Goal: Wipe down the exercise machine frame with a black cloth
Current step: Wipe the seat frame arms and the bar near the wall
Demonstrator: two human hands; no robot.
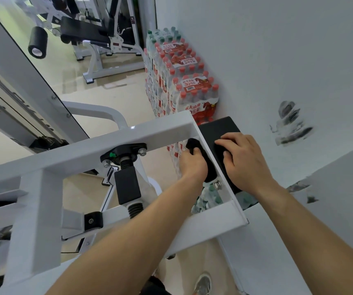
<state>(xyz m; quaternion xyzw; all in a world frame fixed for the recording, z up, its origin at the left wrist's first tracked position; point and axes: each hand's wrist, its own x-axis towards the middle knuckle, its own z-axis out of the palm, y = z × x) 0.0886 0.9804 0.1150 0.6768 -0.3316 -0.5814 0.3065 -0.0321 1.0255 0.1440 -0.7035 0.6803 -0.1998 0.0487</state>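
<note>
The white exercise machine frame [150, 133] crosses the view, with a cross bar running towards me on its right side. My left hand [192, 165] grips the black cloth [201, 152] and holds it against the inner face of that bar. My right hand [243, 158] rests on the black pad [218, 126] fixed to the outer side of the bar, with its fingers curved over the pad's surface. Part of the cloth is hidden under my left fingers.
Stacked packs of water bottles [184, 86] stand by the white wall [277, 60] just beyond the frame. Another machine with a black bench [84, 33] is farther back. A black spring mount [126, 158] sits under the frame. My shoe [203, 284] is on the beige floor.
</note>
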